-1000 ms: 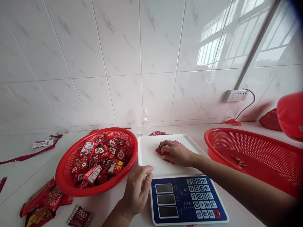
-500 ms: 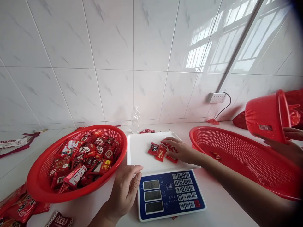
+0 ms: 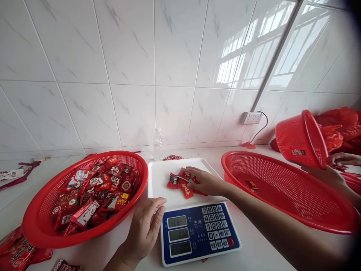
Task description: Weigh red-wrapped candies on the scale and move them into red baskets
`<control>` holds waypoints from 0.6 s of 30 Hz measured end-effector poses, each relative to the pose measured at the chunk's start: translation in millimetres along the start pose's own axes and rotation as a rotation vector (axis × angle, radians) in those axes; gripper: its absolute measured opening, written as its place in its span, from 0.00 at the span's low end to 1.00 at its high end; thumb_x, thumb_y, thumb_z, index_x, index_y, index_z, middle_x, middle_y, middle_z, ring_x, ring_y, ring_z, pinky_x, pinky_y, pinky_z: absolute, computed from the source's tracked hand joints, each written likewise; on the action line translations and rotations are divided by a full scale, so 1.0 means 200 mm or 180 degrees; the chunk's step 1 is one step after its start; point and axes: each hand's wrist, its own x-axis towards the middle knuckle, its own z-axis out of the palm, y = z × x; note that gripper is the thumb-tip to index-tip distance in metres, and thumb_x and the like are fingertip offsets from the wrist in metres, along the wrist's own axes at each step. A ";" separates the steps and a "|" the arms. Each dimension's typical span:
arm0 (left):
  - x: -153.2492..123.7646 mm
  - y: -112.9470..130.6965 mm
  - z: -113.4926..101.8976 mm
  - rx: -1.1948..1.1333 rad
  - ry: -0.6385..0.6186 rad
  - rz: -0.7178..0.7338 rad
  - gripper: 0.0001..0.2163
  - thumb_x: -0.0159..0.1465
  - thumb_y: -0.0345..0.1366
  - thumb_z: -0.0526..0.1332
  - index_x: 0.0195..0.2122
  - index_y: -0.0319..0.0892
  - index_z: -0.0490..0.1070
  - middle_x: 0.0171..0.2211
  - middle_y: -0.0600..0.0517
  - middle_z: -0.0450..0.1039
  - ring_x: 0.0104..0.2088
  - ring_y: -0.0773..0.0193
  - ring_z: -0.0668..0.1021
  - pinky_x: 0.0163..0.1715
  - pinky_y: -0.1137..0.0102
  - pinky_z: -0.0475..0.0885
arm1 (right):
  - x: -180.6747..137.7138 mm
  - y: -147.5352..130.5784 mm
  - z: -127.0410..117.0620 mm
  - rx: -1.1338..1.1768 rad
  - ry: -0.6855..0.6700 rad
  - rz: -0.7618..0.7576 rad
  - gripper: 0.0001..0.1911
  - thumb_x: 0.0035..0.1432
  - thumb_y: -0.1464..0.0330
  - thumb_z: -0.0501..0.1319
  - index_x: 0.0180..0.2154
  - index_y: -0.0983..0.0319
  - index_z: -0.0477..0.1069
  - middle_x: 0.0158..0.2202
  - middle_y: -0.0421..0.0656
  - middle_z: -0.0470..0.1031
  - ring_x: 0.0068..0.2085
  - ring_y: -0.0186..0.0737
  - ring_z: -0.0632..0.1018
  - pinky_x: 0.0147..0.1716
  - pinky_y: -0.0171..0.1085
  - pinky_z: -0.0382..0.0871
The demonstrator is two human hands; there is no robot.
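My right hand (image 3: 203,181) lies on the white tray (image 3: 160,186) of a digital scale (image 3: 197,233), fingers curled over a few red candy packets (image 3: 179,182). My left hand (image 3: 145,227) rests on the counter at the scale's near left corner, fingers loosely bent and empty, beside a round red basket (image 3: 39,210) full of red wrapped candies (image 3: 96,192).
A large red oval basket (image 3: 296,177) holding a couple of candies sits right of the scale. Another person's hands (image 3: 327,173) tilt a smaller red basket (image 3: 301,137) at far right. A water bottle (image 3: 158,145) stands by the wall. Loose packets (image 3: 17,252) lie at bottom left.
My right hand slid left on the tray and spread out the candy packets it covered. The other person's tilted basket came into view at right. The view shifted.
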 end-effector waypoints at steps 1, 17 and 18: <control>0.00 0.00 0.00 -0.0003 -0.0005 -0.0008 0.09 0.67 0.31 0.53 0.43 0.42 0.70 0.32 0.49 0.77 0.34 0.64 0.80 0.35 0.73 0.76 | 0.00 -0.02 0.00 0.0011 -0.0013 -0.0059 0.32 0.57 0.59 0.57 0.62 0.58 0.56 0.63 0.46 0.60 0.60 0.47 0.65 0.57 0.44 0.59; -0.01 -0.01 0.01 -0.0053 -0.0079 0.0027 0.08 0.67 0.30 0.52 0.45 0.43 0.68 0.34 0.51 0.76 0.34 0.66 0.79 0.35 0.74 0.76 | 0.01 -0.05 0.01 -0.0356 0.0495 -0.0261 0.18 0.61 0.61 0.53 0.51 0.55 0.70 0.59 0.45 0.66 0.59 0.48 0.66 0.56 0.49 0.61; -0.01 -0.01 0.01 -0.0058 -0.0081 0.0027 0.08 0.67 0.30 0.52 0.45 0.43 0.68 0.34 0.51 0.76 0.34 0.66 0.79 0.35 0.74 0.76 | 0.00 -0.05 0.01 -0.0406 0.0450 -0.0324 0.17 0.59 0.61 0.56 0.50 0.54 0.72 0.59 0.44 0.65 0.61 0.49 0.63 0.58 0.50 0.59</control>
